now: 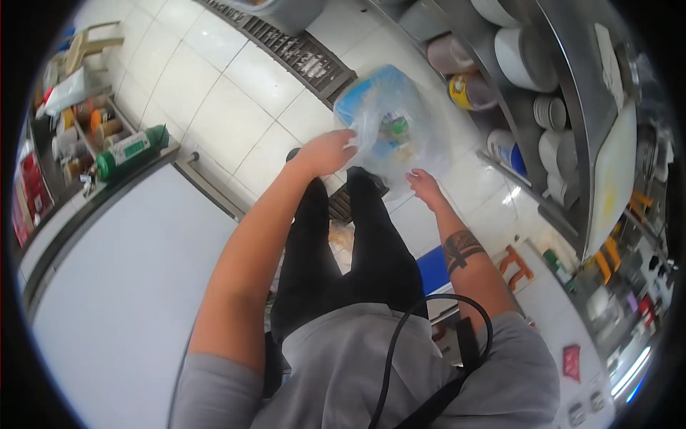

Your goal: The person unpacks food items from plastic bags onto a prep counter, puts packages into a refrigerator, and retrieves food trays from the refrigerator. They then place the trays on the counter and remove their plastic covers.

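A blue bin (347, 107) stands on the tiled floor, lined with a clear plastic bag (427, 129) that hangs over its rim. Some green and pale refuse (397, 129) shows inside. At the bag's left edge, my left hand (330, 151) has its fingers closed on the plastic. My right hand (424, 187) is at the bag's lower right side, fingers apart, with nothing visible in them.
A floor drain grate (307, 61) runs beside the bin. Metal shelves with stacked white bowls (525, 61) rise at the right. On the left are a white worktop (121, 286) and a green bottle (132, 151). A blue panel (432, 270) lies near my right forearm.
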A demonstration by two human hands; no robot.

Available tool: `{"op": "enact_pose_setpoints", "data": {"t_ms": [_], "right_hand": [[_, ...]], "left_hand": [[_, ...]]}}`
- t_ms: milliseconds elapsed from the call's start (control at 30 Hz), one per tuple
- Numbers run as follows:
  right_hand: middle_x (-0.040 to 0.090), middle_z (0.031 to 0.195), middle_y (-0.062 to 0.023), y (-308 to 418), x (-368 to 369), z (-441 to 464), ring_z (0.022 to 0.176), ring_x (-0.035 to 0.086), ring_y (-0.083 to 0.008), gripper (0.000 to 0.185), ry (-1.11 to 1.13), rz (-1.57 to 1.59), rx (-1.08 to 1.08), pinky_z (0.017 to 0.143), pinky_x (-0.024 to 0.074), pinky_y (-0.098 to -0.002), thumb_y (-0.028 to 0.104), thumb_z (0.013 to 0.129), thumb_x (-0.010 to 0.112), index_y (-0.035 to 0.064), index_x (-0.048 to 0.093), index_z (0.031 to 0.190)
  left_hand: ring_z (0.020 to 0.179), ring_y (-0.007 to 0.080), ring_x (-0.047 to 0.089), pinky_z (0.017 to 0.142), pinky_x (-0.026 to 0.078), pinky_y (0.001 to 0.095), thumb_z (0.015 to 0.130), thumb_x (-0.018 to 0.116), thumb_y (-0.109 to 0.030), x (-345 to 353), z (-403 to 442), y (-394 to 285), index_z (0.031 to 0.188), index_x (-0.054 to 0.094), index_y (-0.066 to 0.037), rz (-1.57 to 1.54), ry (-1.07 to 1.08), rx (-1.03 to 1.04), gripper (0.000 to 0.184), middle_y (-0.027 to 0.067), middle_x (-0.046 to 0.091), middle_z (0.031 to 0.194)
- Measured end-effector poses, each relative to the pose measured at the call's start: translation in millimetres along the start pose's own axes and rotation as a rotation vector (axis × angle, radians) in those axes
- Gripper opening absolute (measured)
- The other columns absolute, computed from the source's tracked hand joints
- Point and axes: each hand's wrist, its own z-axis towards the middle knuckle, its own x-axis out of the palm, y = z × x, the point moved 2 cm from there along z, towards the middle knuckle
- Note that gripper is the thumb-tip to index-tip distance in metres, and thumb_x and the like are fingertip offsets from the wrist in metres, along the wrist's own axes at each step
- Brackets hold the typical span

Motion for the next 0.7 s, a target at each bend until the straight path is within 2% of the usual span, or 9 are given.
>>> {"op": "enact_pose_setpoints", "data": {"t_ms": [67, 200, 233, 367, 500, 600, 667, 700], "right_hand": [[0.067, 0.112, -0.0108, 26.2, -6.7, -20.8, 0.096, 0.063, -0.0199, 0.058, 0.022, 0.184, 0.139, 0.075, 0.0522, -0.0355, 0.040, 0.094, 0.067, 0.0060, 0.054, 0.140], [0.068, 0.112, -0.0107, 32.1, 16.9, -56.3, 0.093, 0.064, -0.0197, 0.058, -0.016, 0.259, 0.163, 0.074, 0.0521, -0.0343, 0.041, 0.094, 0.067, 0.0069, 0.056, 0.140], [0.068, 0.112, -0.0107, 34.4, 25.4, -61.5, 0.093, 0.064, -0.0197, 0.058, -0.027, 0.311, 0.176, 0.074, 0.0521, -0.0343, 0.041, 0.094, 0.067, 0.0069, 0.056, 0.140], [0.069, 0.110, -0.0103, 34.2, 51.0, -70.3, 0.092, 0.065, -0.0172, 0.061, -0.058, 0.366, 0.072, 0.074, 0.0524, -0.0309, 0.045, 0.094, 0.068, 0.0068, 0.056, 0.141], [0.070, 0.117, -0.0100, 27.1, 67.3, -62.1, 0.094, 0.066, -0.0174, 0.064, 0.007, 0.436, -0.029, 0.078, 0.0529, -0.0305, 0.047, 0.095, 0.067, 0.0079, 0.053, 0.144], [0.069, 0.120, -0.0090, 17.5, 67.0, -51.4, 0.093, 0.065, -0.0173, 0.064, 0.039, 0.640, 0.017, 0.079, 0.0529, -0.0319, 0.046, 0.096, 0.066, 0.0098, 0.051, 0.146], [0.069, 0.119, -0.0078, 14.0, 66.3, -47.0, 0.096, 0.065, -0.0171, 0.062, 0.029, 0.796, 0.048, 0.079, 0.0528, -0.0327, 0.045, 0.097, 0.065, 0.0113, 0.050, 0.147], [0.070, 0.110, -0.0107, 14.3, 63.9, -44.1, 0.094, 0.066, -0.0191, 0.057, -0.036, 0.846, 0.071, 0.081, 0.0527, -0.0337, 0.042, 0.097, 0.064, 0.0077, 0.054, 0.142]], "left_hand": [[0.111, 0.0356, 0.066, 0.096, 0.052, 0.0420, 0.097, 0.060, -0.033, -11.8, 20.8, -27.3, 0.135, 0.059, -0.007, 0.046, 0.104, 0.094, 0.046, 0.0190, 0.070, 0.119], [0.115, 0.0353, 0.065, 0.100, 0.050, 0.0417, 0.096, 0.062, -0.032, 2.6, 28.3, -59.3, 0.138, 0.057, -0.009, 0.116, 0.350, 0.172, 0.048, 0.0187, 0.068, 0.124], [0.116, 0.0357, 0.064, 0.101, 0.050, 0.0418, 0.096, 0.063, -0.031, 6.3, 28.2, -67.3, 0.140, 0.055, -0.007, 0.162, 0.406, 0.181, 0.050, 0.0189, 0.064, 0.131], [0.125, 0.0351, 0.058, 0.108, 0.046, 0.0426, 0.095, 0.062, -0.029, 30.8, 35.8, -90.6, 0.143, 0.050, -0.004, 0.422, 0.648, 0.210, 0.055, 0.0193, 0.055, 0.141], [0.128, 0.0359, 0.055, 0.109, 0.045, 0.0434, 0.093, 0.064, -0.027, 51.1, 54.3, -94.8, 0.143, 0.050, -0.003, 0.672, 0.796, 0.293, 0.057, 0.0202, 0.057, 0.138], [0.130, 0.0361, 0.054, 0.110, 0.044, 0.0439, 0.090, 0.065, -0.023, 59.9, 82.3, -96.2, 0.140, 0.051, -0.001, 0.796, 0.854, 0.334, 0.057, 0.0216, 0.056, 0.138], [0.130, 0.0359, 0.053, 0.110, 0.044, 0.0446, 0.088, 0.065, -0.020, 66.7, 108.4, -93.2, 0.136, 0.052, 0.001, 0.857, 0.908, 0.356, 0.054, 0.0220, 0.057, 0.135], [0.126, 0.0360, 0.055, 0.107, 0.045, 0.0453, 0.088, 0.064, -0.019, 68.5, 118.3, -92.1, 0.133, 0.054, 0.002, 0.897, 0.897, 0.417, 0.051, 0.0216, 0.059, 0.130]]}}
